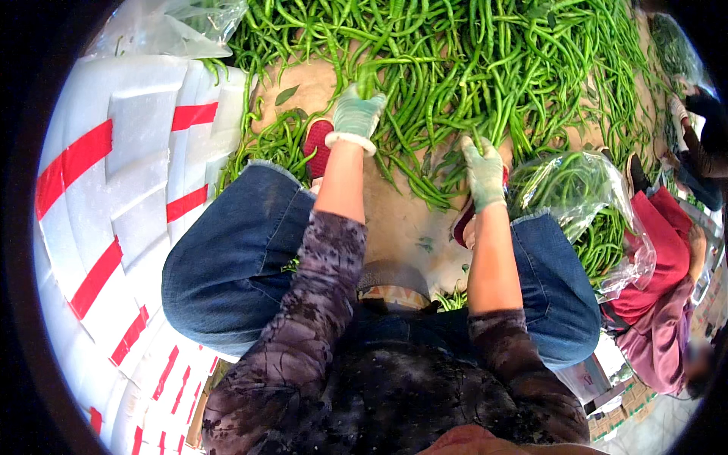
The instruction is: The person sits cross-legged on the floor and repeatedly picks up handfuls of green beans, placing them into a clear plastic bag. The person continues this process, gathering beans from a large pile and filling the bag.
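Note:
A wide heap of long green chili peppers lies before me on a brown ground sheet. My left hand, in a pale green work glove, is closed around a blurred green pepper that sticks up from the fist at the heap's near edge. Lower and to the right, my right hand wears a similar glove. Its thumb and fingers pinch green peppers at the near side of the pile. A red shoe shows beside my left wrist.
White foam boxes with red tape are stacked along the left. A clear plastic bag filled with peppers stands beside my right knee. Another plastic bag lies at the upper left. A person in red trousers sits at the right; another person is farther off.

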### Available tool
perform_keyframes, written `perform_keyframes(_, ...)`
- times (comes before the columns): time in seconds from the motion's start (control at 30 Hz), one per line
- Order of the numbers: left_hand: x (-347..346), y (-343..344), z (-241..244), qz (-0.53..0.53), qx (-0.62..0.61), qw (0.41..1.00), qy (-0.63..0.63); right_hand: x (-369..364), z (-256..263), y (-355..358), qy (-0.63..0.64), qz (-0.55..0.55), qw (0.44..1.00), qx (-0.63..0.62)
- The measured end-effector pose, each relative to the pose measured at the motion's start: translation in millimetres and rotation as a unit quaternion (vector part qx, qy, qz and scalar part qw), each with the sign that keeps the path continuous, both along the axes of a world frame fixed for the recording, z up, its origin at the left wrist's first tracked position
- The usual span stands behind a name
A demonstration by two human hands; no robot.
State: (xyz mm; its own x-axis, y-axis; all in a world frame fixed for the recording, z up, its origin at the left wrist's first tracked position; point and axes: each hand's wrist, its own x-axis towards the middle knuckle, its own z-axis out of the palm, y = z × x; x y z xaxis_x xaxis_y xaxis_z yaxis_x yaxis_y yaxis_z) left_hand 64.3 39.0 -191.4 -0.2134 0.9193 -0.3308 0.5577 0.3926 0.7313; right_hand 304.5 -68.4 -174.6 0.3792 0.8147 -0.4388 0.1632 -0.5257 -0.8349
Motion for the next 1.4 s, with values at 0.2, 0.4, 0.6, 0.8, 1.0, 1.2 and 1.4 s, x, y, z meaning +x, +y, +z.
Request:
perform_keyframes(0.2,61.2,62.0,49.8,-0.200,0.117,0.967,0.102,29.5,79.1,-10.7,0.067,-0.052,0.996,0.030)
perform_keyframes(0.4,92.8,98.4,9.7,-0.420,-0.030,0.861,0.287,28.4,157.9,-2.2,0.058,0.001,0.995,0.084)
perform_keyframes(0.6,75.5,94.7,13.2,-0.350,-0.054,0.918,0.177,82.4,140.8,3.2,0.033,-0.084,0.996,0.006)
perform_keyframes(0.8,31.0,79.7,111.2,-0.063,0.135,0.961,-0.235,84.4,37.0,39.3,-0.005,-0.157,0.987,-0.027)
perform_keyframes(1.0,-32.2,94.9,138.6,0.036,0.166,0.848,-0.503,117.6,-39.5,42.2,0.340,-0.418,0.842,0.006)
perform_keyframes(1.2,-5.7,9.9,87.7,0.155,0.003,0.887,-0.435,108.5,-85.7,29.7,0.343,-0.490,0.801,-0.018)
perform_keyframes(1.4,21.2,-49.2,65.5,0.212,-0.097,0.901,-0.365,88.4,-43.3,45.7,0.029,-0.312,0.949,0.029)
